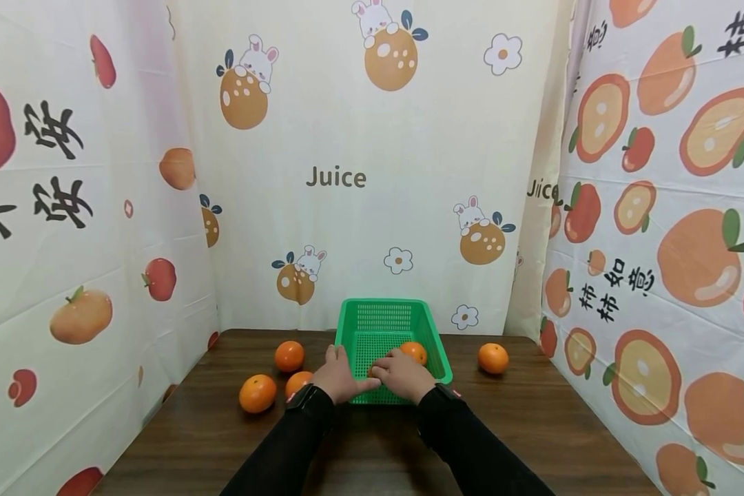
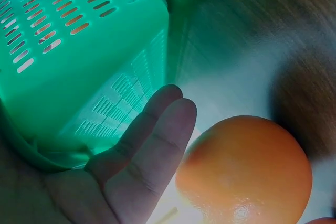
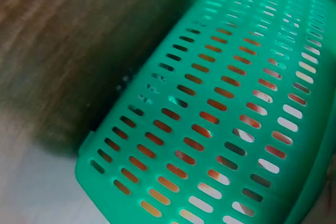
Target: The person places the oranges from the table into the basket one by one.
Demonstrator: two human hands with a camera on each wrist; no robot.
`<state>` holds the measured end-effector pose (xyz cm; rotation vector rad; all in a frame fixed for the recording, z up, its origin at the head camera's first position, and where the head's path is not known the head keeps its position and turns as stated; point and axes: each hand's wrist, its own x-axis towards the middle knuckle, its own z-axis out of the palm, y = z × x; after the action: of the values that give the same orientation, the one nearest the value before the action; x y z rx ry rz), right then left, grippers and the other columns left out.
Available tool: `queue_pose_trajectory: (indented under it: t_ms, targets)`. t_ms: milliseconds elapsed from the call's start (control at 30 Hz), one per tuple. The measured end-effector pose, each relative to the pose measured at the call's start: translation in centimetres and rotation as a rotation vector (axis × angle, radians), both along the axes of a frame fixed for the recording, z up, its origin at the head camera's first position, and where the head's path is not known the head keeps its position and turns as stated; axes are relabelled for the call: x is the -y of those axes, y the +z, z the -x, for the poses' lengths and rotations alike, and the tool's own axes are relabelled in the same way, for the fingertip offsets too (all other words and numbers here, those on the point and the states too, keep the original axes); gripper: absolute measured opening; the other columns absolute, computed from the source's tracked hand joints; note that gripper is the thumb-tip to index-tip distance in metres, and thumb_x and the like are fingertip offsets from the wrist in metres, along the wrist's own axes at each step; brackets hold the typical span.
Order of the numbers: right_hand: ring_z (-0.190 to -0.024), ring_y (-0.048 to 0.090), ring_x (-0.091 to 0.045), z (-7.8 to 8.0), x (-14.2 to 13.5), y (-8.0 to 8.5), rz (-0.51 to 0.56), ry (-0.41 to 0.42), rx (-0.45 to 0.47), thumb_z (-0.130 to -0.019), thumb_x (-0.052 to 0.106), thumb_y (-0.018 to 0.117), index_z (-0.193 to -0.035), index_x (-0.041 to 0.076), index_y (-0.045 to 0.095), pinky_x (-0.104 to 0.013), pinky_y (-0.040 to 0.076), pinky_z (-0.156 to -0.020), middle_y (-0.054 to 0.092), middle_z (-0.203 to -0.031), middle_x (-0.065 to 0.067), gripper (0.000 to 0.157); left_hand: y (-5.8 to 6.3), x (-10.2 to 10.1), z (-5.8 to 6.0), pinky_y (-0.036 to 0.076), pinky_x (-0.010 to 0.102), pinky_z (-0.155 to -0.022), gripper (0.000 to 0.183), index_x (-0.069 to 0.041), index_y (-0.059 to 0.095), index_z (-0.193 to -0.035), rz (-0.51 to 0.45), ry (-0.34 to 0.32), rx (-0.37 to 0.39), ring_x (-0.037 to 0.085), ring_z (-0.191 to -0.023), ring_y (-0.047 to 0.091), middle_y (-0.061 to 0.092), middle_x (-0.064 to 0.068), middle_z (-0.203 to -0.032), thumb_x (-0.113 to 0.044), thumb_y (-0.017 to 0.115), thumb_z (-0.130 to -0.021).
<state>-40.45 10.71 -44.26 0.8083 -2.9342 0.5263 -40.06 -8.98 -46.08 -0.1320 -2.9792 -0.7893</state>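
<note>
A green plastic basket (image 1: pixel 355 317) with slotted walls stands on the table. My left hand (image 1: pixel 336 379) is at its near left side, fingers straight outside the wall; the thumb reaches over the rim. In the left wrist view a mandarin orange (image 2: pixel 249 169) lies close beside those fingers. My right hand (image 1: pixel 403 374) reaches into the basket with curled fingers, holding a mandarin orange (image 1: pixel 370 371) mostly hidden beneath them. Another mandarin orange (image 1: pixel 414 353) sits in the basket behind the right hand. Orange colour shows through the slotted basket wall (image 3: pixel 173 124) in the right wrist view.
On the dark wooden table (image 1: pixel 192 441), left of the basket, lie mandarin oranges: one at the back (image 1: pixel 289 356), one farther left (image 1: pixel 257 393), one partly behind my left wrist (image 1: pixel 297 383). Another mandarin orange (image 1: pixel 492 358) lies right of the basket. Printed curtains (image 1: pixel 359 227) enclose the table.
</note>
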Motion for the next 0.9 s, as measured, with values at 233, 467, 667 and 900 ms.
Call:
queue_pose_trajectory:
  t_ms: [233,467,667,900]
  targets:
    - [-0.118,0.066,-0.031,-0.2,-0.4,-1.1,0.183,-0.102,-0.175,-0.112,0.029,0.052,-0.135,0.012,0.072,-0.053,0.055,-0.102,0.069,-0.132,-0.013,0.034,0.0,-0.1,0.3,0.059,0.055,-0.094,0.137,0.003,0.027,-0.166,0.035,0.010,-0.022,0.042,-0.122,0.067,0.021,0.028,-0.173,-0.092,0.066,-0.076]
    - [-0.100,0.062,-0.018,-0.6,-1.6,-2.1,0.405,-0.081,-0.310,-0.107,0.014,0.061,-0.124,0.017,0.076,-0.040,0.055,-0.087,0.069,-0.118,-0.003,0.022,0.4,-0.3,0.4,0.060,0.054,-0.091,0.136,0.004,0.027,-0.166,0.059,0.016,-0.015,0.042,-0.119,0.068,0.022,0.029,-0.173,-0.091,0.067,-0.077]
    - [-0.114,0.064,-0.025,-1.2,-3.4,-2.8,0.421,-0.070,-0.452,-0.097,0.002,0.075,-0.118,0.018,0.077,-0.045,0.056,-0.098,0.068,-0.122,-0.005,0.026,0.4,-0.3,0.3,0.060,0.053,-0.090,0.135,0.003,0.026,-0.167,0.066,0.006,-0.008,0.041,-0.118,0.069,0.020,0.028,-0.174,-0.090,0.067,-0.078]
    - [-0.123,0.062,-0.033,-2.0,-6.0,-3.6,0.419,-0.225,-0.444,-0.096,0.015,0.080,-0.122,0.011,0.077,-0.051,0.055,-0.102,0.064,-0.130,-0.012,0.027,0.3,-0.2,0.5,0.060,0.053,-0.091,0.135,0.001,0.024,-0.168,0.076,0.015,0.007,0.042,-0.119,0.069,0.018,0.027,-0.175,-0.090,0.068,-0.078]
